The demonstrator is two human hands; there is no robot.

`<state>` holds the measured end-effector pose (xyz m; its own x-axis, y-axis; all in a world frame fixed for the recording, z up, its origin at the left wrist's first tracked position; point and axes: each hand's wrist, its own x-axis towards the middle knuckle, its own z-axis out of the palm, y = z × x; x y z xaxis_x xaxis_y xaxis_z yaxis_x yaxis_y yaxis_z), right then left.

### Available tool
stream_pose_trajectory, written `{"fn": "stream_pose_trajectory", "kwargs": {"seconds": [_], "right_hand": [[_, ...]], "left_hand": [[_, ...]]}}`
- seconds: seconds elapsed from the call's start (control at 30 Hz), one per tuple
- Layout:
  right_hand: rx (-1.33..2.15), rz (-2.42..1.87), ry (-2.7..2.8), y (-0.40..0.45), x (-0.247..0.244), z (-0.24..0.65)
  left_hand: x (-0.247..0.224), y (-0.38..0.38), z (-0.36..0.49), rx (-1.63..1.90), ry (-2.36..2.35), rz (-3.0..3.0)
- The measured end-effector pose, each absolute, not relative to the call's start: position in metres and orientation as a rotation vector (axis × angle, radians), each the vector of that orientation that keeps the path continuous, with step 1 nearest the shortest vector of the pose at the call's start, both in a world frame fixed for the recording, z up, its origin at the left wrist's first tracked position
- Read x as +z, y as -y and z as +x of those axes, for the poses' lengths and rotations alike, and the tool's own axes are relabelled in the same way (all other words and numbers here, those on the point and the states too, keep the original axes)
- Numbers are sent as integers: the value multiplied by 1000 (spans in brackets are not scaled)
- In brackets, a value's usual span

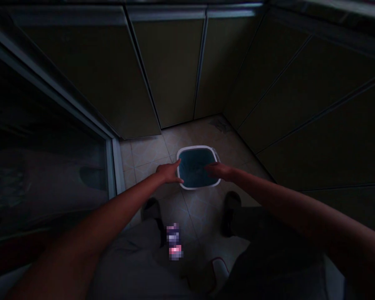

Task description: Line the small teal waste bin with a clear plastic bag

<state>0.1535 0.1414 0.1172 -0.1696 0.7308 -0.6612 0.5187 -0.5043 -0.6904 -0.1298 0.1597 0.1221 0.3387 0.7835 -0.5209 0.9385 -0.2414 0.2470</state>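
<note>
Left hand (170, 172): fingers spread at left edge of basin (196, 188), grip uncertain. Basin: on floor (148, 151), between hands; uneven pressing might tip it. Right hand (219, 171): over right edge, finger closure indiscernible.

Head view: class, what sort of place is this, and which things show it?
Probably a small kitchen or utility area, though it is dim: flat cabinet-like panels line two sides, the floor is tiled, and a white-rimmed basin stands on it.
</note>
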Motion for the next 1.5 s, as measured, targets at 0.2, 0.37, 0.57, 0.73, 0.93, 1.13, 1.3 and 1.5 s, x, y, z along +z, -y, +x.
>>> {"fn": "stream_pose_trajectory", "kwargs": {"seconds": [0.2,0.37,0.57,0.73,0.93,1.13,1.3,1.5], "right_hand": [[1736,-1830,1452,-96,173,214],[1168,-1995,1928,-80,168,240],[1023,-2034,2386,-60,123,224],[1007,-2076,2509,-47,106,217],[1028,-2078,2518,-52,110,217],[861,-2046,2511,-73,135,223],[808,-1921,2399,-80,152,229],[839,-1809,2521,-88,162,225]], "left_hand": [[219,-138,-121,239,-1484,2055],[256,-71,-120,668,-1584,1822],[187,-28,-111,214,-1756,1880],[133,-32,-113,-107,-1658,1859],[106,-24,-124,-421,-1599,1862],[117,-47,-129,-8,-1770,1734],[118,-61,-127,458,-1804,1490],[130,-78,-113,651,-1681,1388]]}}
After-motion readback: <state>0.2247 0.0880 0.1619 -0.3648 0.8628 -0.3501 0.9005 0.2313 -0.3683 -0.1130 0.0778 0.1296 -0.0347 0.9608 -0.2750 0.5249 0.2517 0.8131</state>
